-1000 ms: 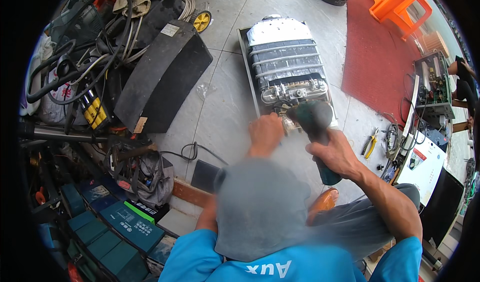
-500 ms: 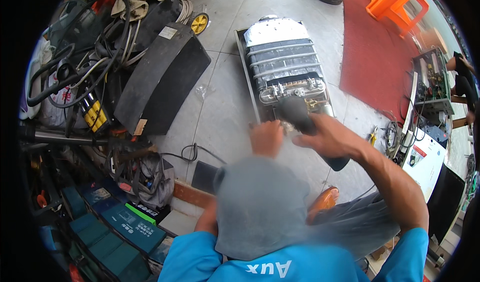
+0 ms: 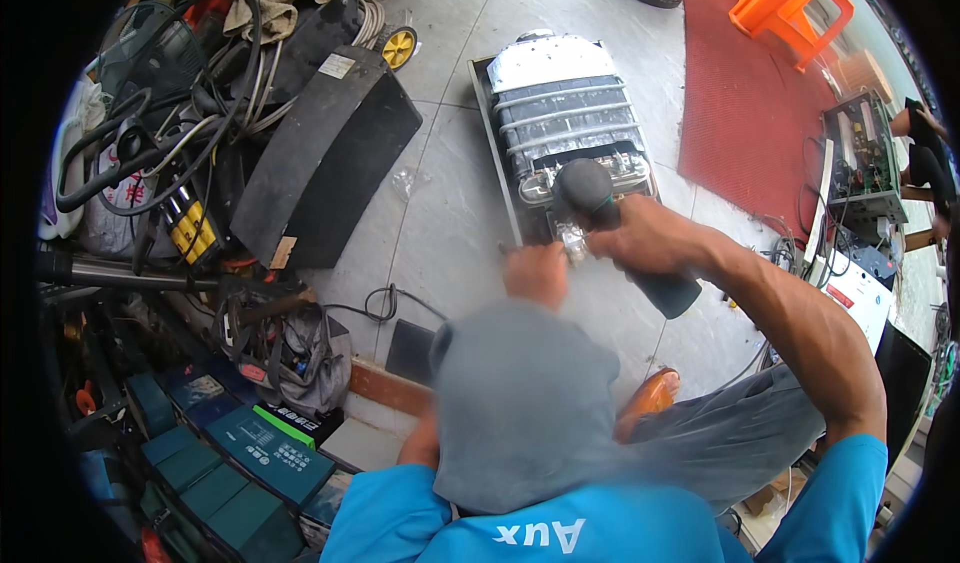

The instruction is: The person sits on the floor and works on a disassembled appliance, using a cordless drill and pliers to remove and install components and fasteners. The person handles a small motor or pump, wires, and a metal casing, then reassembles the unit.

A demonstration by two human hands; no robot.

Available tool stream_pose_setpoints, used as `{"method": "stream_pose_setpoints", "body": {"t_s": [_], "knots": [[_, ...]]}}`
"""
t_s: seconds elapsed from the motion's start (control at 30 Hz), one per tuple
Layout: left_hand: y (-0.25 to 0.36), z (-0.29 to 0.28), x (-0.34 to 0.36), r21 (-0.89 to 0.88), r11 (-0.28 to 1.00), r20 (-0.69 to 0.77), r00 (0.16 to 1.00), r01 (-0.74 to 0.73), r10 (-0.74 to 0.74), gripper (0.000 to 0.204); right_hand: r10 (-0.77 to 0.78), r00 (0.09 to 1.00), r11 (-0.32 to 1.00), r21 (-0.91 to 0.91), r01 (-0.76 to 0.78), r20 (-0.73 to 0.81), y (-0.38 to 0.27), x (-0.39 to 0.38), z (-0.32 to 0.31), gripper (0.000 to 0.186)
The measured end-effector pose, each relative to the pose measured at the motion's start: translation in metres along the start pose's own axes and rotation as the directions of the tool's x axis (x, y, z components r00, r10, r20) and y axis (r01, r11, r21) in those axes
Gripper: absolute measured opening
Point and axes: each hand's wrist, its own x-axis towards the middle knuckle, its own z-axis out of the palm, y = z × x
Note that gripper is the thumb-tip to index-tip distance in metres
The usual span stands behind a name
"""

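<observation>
An opened gas water heater [image 3: 565, 113] lies on the tiled floor in front of me, with its silvery heat exchanger and pipes bare. My right hand [image 3: 640, 238] is wrapped around the grip of a dark cordless drill [image 3: 585, 185]. The drill's body is over the heater's near end, and its base sticks out below my wrist. Its tip is hidden from this view. Close beside it, my left hand [image 3: 537, 275] is closed at the heater's near edge; whatever its fingers hold cannot be seen. Shiny metal fittings [image 3: 572, 243] show between the two hands.
A curved black panel [image 3: 320, 153] leans among cables on the left. Below it are a grey tool bag [image 3: 300, 348] and several teal batteries [image 3: 265, 448]. On the right are a red mat [image 3: 745, 123], an orange stool [image 3: 790, 8] and an opened device with circuit boards [image 3: 865, 158].
My right hand and the drill have shifted a little forward, away from me, and my right elbow has swung outward. My left hand has stayed almost in place.
</observation>
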Motion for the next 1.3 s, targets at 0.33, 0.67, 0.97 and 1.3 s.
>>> {"method": "stream_pose_setpoints", "body": {"t_s": [0.33,0.67,0.97,1.3], "knots": [[0.003,-0.005,0.002,0.041,0.999,0.046,0.998,-0.036,0.034,0.023,-0.022,1.0,0.995,-0.097,0.021,-0.013,0.003,0.002,0.005,0.057],[-0.004,-0.006,-0.004,-0.055,0.998,0.045,0.999,-0.01,0.012,0.02,0.01,1.0,0.992,-0.123,-0.01,-0.006,-0.001,0.0,0.0,0.054],[-0.009,0.004,-0.007,-0.147,0.988,-0.031,0.999,-0.042,0.038,0.019,0.016,1.0,0.994,-0.107,-0.013,0.024,-0.003,-0.003,-0.005,0.047],[-0.008,0.0,-0.007,-0.176,0.984,-0.024,0.999,-0.034,0.03,0.016,-0.035,0.999,0.955,-0.295,0.036,0.009,-0.006,-0.003,-0.006,0.041]]}}
